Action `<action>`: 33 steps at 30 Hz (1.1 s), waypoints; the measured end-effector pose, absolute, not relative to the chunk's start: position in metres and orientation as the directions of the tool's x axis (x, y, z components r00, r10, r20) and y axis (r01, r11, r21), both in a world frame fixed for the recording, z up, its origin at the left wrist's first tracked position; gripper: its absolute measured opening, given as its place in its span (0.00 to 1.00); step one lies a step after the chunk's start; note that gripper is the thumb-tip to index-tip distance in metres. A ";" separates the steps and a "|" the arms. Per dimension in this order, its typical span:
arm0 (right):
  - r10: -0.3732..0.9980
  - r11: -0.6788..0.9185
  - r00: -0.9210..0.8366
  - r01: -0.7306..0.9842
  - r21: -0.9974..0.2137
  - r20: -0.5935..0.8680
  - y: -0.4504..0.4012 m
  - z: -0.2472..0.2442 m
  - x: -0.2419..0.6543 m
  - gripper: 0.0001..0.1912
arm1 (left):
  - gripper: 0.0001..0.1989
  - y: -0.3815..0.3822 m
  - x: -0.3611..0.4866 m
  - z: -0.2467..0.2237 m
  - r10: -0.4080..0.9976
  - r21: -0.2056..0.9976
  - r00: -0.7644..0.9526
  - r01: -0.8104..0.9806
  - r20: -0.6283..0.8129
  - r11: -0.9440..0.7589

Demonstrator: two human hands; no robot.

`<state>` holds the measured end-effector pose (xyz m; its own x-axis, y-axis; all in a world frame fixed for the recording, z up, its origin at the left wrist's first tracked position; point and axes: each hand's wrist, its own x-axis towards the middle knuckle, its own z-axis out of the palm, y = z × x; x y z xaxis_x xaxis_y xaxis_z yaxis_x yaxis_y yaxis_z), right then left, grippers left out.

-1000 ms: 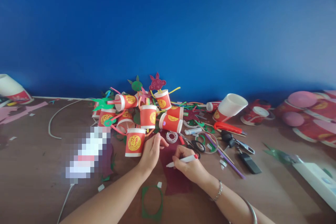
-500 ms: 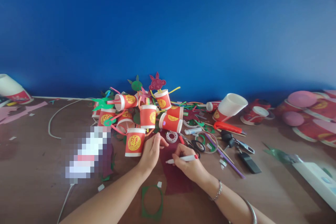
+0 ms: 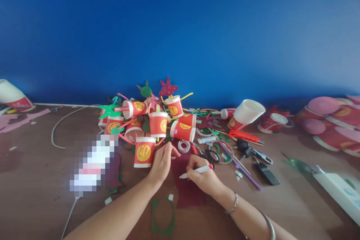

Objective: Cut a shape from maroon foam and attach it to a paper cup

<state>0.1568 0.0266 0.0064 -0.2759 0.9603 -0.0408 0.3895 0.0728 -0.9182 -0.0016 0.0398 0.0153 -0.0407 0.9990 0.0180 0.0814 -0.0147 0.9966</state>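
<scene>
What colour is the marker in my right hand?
The marker is white with a red end, as the head view shows.

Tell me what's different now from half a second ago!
The white marker in the right hand moved a tiny bit: its tip went slightly right and nearer the person, over the dark red sheet. The left hand and red cup beside it stayed put.

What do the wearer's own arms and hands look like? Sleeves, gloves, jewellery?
No gloves or sleeves in view. Left hand: nothing worn shows on it or its forearm. Right hand: chunky silver-toned bracelet at the wrist, smooth silver-toned bangle farther up.
</scene>
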 end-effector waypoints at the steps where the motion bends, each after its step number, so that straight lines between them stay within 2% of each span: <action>1: 0.960 0.075 -0.277 0.391 -0.917 -0.040 0.026 0.006 0.157 0.09 | 0.25 0.040 -0.002 0.015 0.999 0.996 -0.039 0.082 0.019 -0.015; 10: 0.954 0.068 -0.295 0.390 -0.918 -0.055 0.025 0.006 0.158 0.10 | 0.26 0.040 -0.002 0.014 0.999 0.996 -0.039 0.089 0.025 -0.021; 17: 0.956 0.011 -0.282 0.327 -0.945 -0.087 0.026 0.013 0.156 0.09 | 0.26 0.041 -0.002 0.014 0.999 0.996 -0.041 0.087 0.020 -0.016; 25: 0.960 0.057 -0.273 0.400 -0.915 -0.059 0.025 0.013 0.156 0.10 | 0.26 0.041 -0.002 0.014 0.999 0.996 -0.038 0.089 0.027 -0.023; 33: 0.948 0.041 -0.308 0.363 -0.931 -0.079 0.027 0.006 0.158 0.10 | 0.26 0.041 -0.002 0.014 0.999 0.995 -0.036 0.093 0.025 -0.021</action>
<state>0.1579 0.0268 0.0064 -0.3078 0.9482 -0.0786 0.3630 0.0407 -0.9309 -0.0023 0.0407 0.0142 -0.0356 0.9991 0.0248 0.0931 -0.0214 0.9954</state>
